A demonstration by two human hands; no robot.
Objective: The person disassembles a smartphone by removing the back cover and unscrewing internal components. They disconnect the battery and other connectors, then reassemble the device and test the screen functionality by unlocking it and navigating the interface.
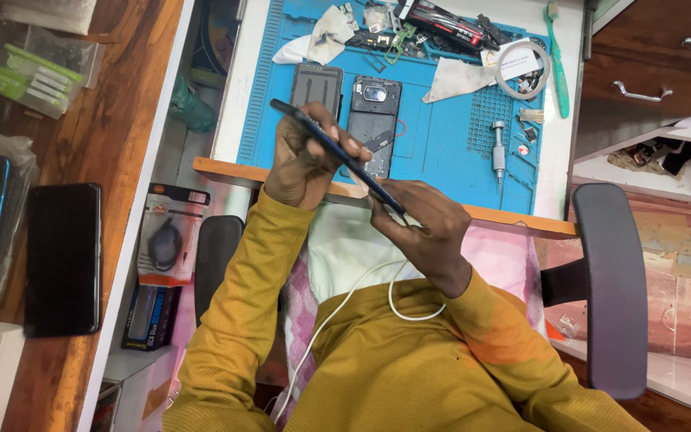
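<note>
1. A white cable [337,308] lies in a loop over the mustard-yellow knitted sleeves and the pink-and-white cloth on the person's lap.
2. The right hand [425,228] pinches the lower end of a thin dark-blue phone frame [337,156]; its fingers are curled tight around that edge, thumb on top.
3. The left hand [305,164] grips the upper half of the same frame, with fingers wrapped over its far side and pressed together. The frame is seen edge-on, tilted from upper left to lower right, held in the air above the near wooden edge of the desk.
4. Beyond the hands a blue rubber work mat [433,136] with ribbed strips and small square cells covers the desk. On it lie a flat dark screen panel [317,86] and, just beside it, an opened phone body [374,120] with its camera and inner parts bare.
5. To the right on the mat stands a short metal screwdriver [498,152].
6. At the mat's far edge, its shallow trays hold crumpled white wipes [317,40], small parts and a white ring of tape [523,70]; a green toothbrush [557,56] lies alongside.
</note>
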